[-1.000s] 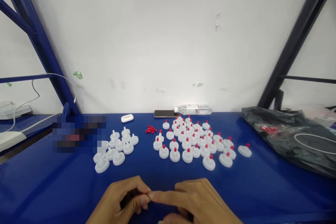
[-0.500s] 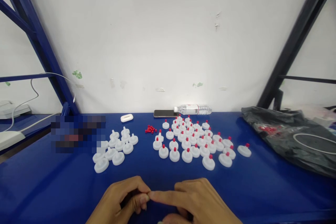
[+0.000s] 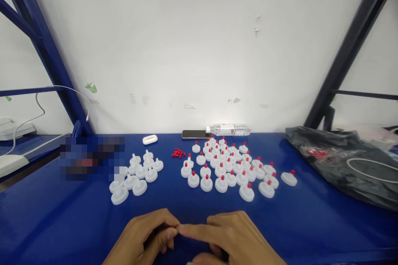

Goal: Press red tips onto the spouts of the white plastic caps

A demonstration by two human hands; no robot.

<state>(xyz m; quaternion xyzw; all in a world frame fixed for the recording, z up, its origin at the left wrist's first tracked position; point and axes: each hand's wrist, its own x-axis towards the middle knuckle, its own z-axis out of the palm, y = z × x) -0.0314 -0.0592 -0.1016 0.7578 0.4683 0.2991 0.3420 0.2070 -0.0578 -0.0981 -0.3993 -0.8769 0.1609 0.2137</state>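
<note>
Near the front edge of the blue table, my left hand (image 3: 149,234) has its thumb and index finger pinched together; anything between them is too small to make out. The index fingertip of my right hand (image 3: 230,234) touches that pinch, its other fingers curled under. Beyond my hands, several white caps with bare nozzles (image 3: 139,187) stand at the left. To the right is a larger group of white caps with red tips (image 3: 221,184). Small loose red tips (image 3: 178,153) lie in a pile between the groups.
A phone (image 3: 194,134) and a clear bottle (image 3: 233,129) lie along the wall. A white case (image 3: 150,139) is at the back left. A dark plastic bag (image 3: 348,169) covers the right side, with blue frame posts (image 3: 51,54) at the left.
</note>
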